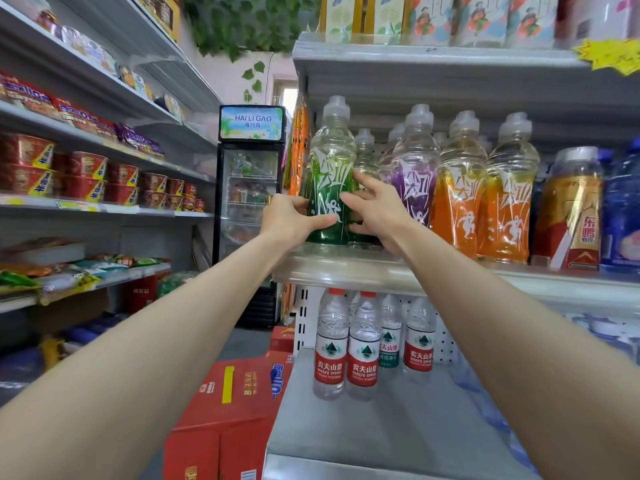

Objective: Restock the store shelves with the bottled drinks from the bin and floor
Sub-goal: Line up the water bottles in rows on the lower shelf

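"Grip status?" asks the trainee.

"Both are holding the bottle (329,168)," the supervisor replies. "Left grip (294,220) wraps its lower left side, thumb across the front. Right grip (374,206) covers the right side, fingers spread and reaching behind, thumb on the label."

"Bottle location?"

"Upright at the left front end of the shelf (346,271), just beside the purple bottle (412,174). Its base appears seated on the shelf, though the lip blurs the contact line."

"Procedure for this step?"

"Judged as final placement. The operator should hold low on the body, slide the bottle back until it lines up with the row, turn the label forward, and keep the base flat. The right fingers sit close to the bottle behind, so they should come out straight, without dragging a neighbour. The left side has no stop; a push that way could tip the bottle off."

"Arm pose?"

"Both arms extended forward and up, converging on the bottle, wrists roughly level."
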The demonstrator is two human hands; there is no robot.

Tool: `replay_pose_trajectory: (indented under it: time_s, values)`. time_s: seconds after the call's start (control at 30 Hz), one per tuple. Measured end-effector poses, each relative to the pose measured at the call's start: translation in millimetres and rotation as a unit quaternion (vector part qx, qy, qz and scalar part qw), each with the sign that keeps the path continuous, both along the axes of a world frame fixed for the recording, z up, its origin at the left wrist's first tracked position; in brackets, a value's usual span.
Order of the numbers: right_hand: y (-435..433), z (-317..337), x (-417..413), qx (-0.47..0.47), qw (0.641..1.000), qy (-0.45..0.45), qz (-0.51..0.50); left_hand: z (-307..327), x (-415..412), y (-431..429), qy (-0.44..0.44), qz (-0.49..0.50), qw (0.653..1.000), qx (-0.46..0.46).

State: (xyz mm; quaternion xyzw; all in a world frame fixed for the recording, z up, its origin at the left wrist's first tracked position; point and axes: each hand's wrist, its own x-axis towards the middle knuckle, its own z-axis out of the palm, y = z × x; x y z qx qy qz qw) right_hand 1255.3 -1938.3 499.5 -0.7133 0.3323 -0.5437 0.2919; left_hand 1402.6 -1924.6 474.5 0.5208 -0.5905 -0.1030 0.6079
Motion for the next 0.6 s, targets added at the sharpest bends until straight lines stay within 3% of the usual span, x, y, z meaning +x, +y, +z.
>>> replay_pose_trajectory:
  time_s: [0.2, 0.6]
  values:
    - [-10, -13, -2, 0.0, 0.999, 0.015, -0.034, -10, 10, -5, 0.023, -0.046, 0.999, 0.007]
    - [-14, -12, 2, 0.04, 0.999, 0.021, -0.012, -8, -1, 8, -0.006, 0.046, 0.999, -0.023]
